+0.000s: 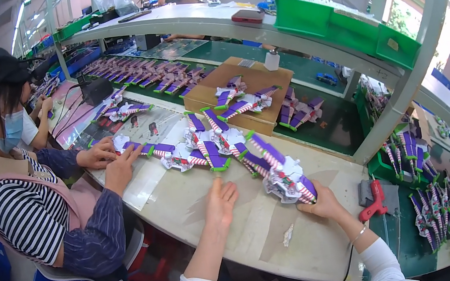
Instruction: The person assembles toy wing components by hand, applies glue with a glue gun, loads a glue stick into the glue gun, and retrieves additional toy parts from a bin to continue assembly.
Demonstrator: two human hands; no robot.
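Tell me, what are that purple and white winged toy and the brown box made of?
The winged toy under the right hand looks like hard, glossy moulded plastic: smooth, bright-coloured parts. The brown box seems to be matte cardboard, with flat dull sides and folded edges.

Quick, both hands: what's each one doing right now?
Left hand: open, flat on the table, holding nothing.
Right hand: closed on the purple-and-white toy.

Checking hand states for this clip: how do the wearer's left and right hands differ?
The left hand lies flat and open on the beige tabletop, holding nothing; the right hand grips a purple-and-white toy wing assembly. The left sits clear of the toys; the right touches one. Both are bare, with white sleeves.
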